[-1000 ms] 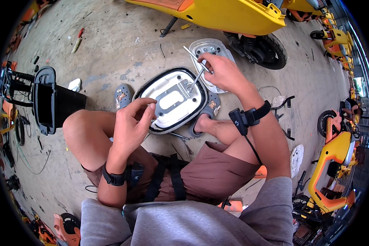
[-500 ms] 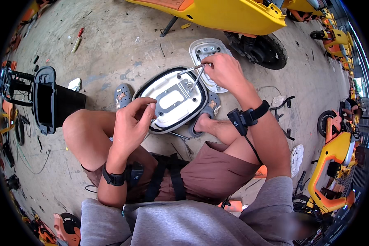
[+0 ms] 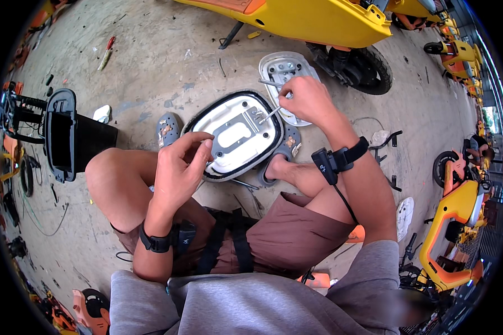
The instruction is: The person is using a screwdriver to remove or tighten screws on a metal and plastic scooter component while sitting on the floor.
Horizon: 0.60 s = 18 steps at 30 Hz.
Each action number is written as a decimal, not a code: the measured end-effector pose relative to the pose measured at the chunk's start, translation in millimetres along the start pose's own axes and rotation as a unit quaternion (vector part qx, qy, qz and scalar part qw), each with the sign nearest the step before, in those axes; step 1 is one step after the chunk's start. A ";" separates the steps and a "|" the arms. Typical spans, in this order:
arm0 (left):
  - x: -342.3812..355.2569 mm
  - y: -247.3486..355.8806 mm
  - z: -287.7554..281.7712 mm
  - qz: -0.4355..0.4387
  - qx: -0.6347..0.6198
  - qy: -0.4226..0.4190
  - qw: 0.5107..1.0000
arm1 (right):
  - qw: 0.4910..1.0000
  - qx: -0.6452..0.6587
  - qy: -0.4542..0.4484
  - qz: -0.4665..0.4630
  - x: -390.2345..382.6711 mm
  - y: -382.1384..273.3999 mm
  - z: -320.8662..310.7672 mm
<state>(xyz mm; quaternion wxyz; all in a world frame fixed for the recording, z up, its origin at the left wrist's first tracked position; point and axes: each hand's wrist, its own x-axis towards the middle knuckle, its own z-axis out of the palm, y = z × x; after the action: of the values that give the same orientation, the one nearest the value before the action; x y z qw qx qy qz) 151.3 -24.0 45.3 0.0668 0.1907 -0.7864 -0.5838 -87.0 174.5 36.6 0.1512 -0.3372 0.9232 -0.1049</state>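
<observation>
My right hand is closed on a T-handled metal tool whose shaft slants down to a metal fitting at the upper right of a white panel with a black rim. This panel lies in front of me between my feet. My left hand is curled over the panel's left side, thumb near forefinger; what its fingers grip is hidden. Behind my right hand, a second pale panel with fittings lies beyond the first.
A yellow scooter stands ahead, a black bin-like part left. A red-handled tool lies ahead-left. Scooters line the right, where a person crouches; a blurred dark shape is at lower right.
My right hand is slightly lower, and the tool's crossbar has turned from steep to nearly flat. My left hand stays put. The blurred shape at lower right has appeared.
</observation>
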 end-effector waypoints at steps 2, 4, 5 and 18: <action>-0.1 -0.1 -0.1 -0.002 0.000 0.000 1.000 | 0.999 0.036 0.013 -0.034 -2.0 3.9 0.5; 0.0 0.4 0.3 -0.003 0.000 -0.001 1.000 | 0.995 0.067 0.019 -0.067 -2.6 9.4 1.1; 0.1 1.1 0.8 -0.003 0.001 -0.002 1.000 | 0.993 0.078 0.019 -0.082 -1.0 13.5 1.5; 1.1 -0.3 3.1 -0.012 0.000 0.001 1.000 | 0.995 0.083 0.057 0.002 2.5 16.0 -3.4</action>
<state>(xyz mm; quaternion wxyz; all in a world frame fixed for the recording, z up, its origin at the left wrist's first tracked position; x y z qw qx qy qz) 149.4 -21.7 44.0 0.0605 0.2008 -0.7841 -0.5842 -99.5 185.3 34.5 0.1260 -0.3154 0.9190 -0.2002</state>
